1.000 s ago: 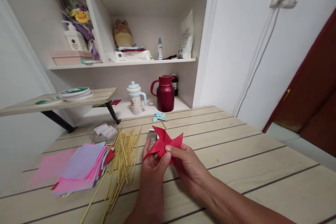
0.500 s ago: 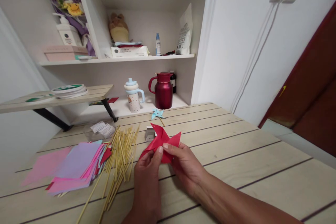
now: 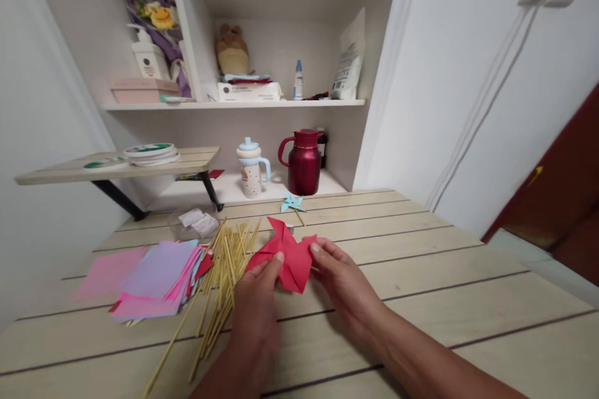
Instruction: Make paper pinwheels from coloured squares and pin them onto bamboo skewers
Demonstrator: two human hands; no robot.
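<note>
A red paper pinwheel [image 3: 291, 259] is held up above the table between both hands. My left hand [image 3: 259, 283] pinches its lower left side, the thumb lying on the front of the paper. At its right blade tip, my right hand [image 3: 339, 271] grips the corner between thumb and fingers. Just behind it, a small box [image 3: 287, 229] is mostly hidden by the red paper. A finished light blue pinwheel [image 3: 292, 202] on a stick lies farther back. Left of my left hand, thin wooden sticks [image 3: 224, 268] lie in a loose pile.
Coloured paper sheets [image 3: 156, 271] are stacked at the left, near a clear container with white packets [image 3: 199, 223]. A blue-lidded cup [image 3: 251, 174] and a red thermos jug [image 3: 304, 165] stand at the back. A raised wooden stand [image 3: 196, 159] holds white round items [image 3: 152, 154].
My right thumb has moved from the pinwheel's centre out to its right blade tip. The left hand keeps its pinch. The camera view has turned slightly left.
</note>
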